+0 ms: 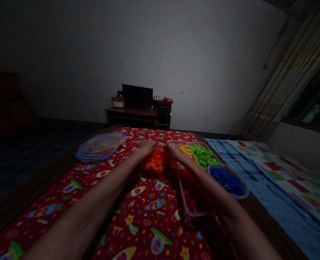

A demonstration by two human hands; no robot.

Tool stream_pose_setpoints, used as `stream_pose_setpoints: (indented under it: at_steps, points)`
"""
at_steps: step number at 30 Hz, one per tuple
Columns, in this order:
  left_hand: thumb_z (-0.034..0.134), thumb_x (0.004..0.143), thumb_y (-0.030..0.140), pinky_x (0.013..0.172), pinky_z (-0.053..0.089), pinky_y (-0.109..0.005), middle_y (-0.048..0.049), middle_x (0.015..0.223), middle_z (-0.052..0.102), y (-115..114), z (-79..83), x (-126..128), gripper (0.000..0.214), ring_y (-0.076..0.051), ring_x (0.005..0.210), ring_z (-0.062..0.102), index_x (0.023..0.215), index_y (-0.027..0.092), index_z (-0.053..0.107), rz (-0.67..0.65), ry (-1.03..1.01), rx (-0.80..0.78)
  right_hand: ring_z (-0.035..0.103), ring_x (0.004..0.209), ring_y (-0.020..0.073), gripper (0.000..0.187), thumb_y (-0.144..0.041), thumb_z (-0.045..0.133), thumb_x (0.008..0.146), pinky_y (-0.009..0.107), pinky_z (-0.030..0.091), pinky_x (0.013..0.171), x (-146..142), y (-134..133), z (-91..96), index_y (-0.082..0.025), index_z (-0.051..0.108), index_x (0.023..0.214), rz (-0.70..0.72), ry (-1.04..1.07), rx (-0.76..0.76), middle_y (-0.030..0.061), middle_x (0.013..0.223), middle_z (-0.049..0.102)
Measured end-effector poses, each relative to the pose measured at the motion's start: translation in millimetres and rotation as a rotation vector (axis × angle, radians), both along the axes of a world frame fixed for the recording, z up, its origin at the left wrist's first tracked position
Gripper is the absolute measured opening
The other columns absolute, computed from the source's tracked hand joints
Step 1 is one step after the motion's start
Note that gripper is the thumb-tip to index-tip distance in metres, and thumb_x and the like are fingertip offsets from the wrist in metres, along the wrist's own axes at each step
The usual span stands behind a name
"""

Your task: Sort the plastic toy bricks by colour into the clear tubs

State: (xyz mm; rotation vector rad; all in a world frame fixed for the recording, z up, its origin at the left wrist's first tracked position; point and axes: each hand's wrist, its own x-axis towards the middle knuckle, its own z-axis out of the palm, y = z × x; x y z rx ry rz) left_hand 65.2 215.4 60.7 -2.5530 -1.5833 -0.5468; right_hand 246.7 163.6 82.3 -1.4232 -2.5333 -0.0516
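Observation:
Both arms stretch forward over a table under a red rocket-print cloth [149, 213]. My left hand [146, 147] and my right hand [172, 148] are closed on the top of a clear bag of orange pieces [156, 161], one at each upper corner. The bag rests on the cloth between the hands. Just right of my right hand sit a tub of yellow pieces [185, 149] and a tub of green pieces [203, 154].
A round tub of blue pieces [227, 180] and a clear tub of red pieces [192, 196] stand by my right forearm. Stacked clear lids [101, 146] lie at the left. A checked mat [270, 180] lies right of the table. A dark desk [138, 108] stands by the far wall.

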Motion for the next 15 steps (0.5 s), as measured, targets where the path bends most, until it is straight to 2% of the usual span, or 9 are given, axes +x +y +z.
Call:
stream_pose_setpoints:
  at_steps: [4, 8, 10, 12, 15]
  points:
    - [0.052, 0.084, 0.021, 0.083, 0.046, -0.031, -0.0069, 0.093, 0.072, 10, 0.9, 5, 0.021, -0.023, 0.093, 0.064, 0.097, 0.022, 0.069, -0.022, 0.02, -0.03, 0.059, 0.081, 0.0189, 0.025, -0.004, 0.043, 0.082, 0.028, 0.045, 0.075, -1, 7, -9.7, -0.009, 0.065, 0.092, 0.001, -0.037, 0.009, 0.0145, 0.091, 0.067]
    - [0.053, 0.083, 0.02, 0.092, 0.043, -0.034, -0.0127, 0.113, 0.066, 0, -7.6, 6, 0.034, -0.025, 0.111, 0.057, 0.116, 0.016, 0.06, -0.031, -0.024, 0.018, 0.058, 0.094, 0.0194, 0.028, -0.004, 0.043, 0.084, 0.031, 0.044, 0.088, 1, 12, -21.6, -0.01, 0.061, 0.104, 0.043, -0.058, 0.007, 0.0137, 0.105, 0.066]
    - [0.048, 0.086, 0.02, 0.09, 0.044, -0.034, -0.0137, 0.109, 0.066, -6, -10.7, 5, 0.03, -0.025, 0.106, 0.059, 0.111, 0.014, 0.062, -0.033, -0.039, 0.027, 0.058, 0.099, 0.0209, 0.03, -0.005, 0.042, 0.085, 0.033, 0.043, 0.091, 2, 14, -25.8, -0.009, 0.059, 0.109, 0.056, -0.056, 0.005, 0.0157, 0.109, 0.065]
    - [0.044, 0.086, 0.019, 0.084, 0.046, -0.033, -0.0125, 0.095, 0.069, -10, -11.3, 5, 0.026, -0.024, 0.094, 0.062, 0.098, 0.014, 0.067, -0.049, -0.039, 0.014, 0.057, 0.102, 0.0219, 0.035, -0.005, 0.041, 0.085, 0.034, 0.043, 0.092, 2, 16, -28.8, -0.007, 0.056, 0.116, 0.062, -0.046, 0.006, 0.0174, 0.111, 0.064]
    - [0.048, 0.08, 0.014, 0.084, 0.047, -0.034, -0.0119, 0.087, 0.07, -10, -9.7, 4, 0.023, -0.025, 0.091, 0.063, 0.087, 0.016, 0.07, -0.091, -0.036, -0.013, 0.055, 0.109, 0.0229, 0.041, -0.007, 0.046, 0.083, 0.037, 0.04, 0.097, 1, 18, -32.0, -0.006, 0.053, 0.123, 0.166, -0.03, 0.044, 0.019, 0.119, 0.061]
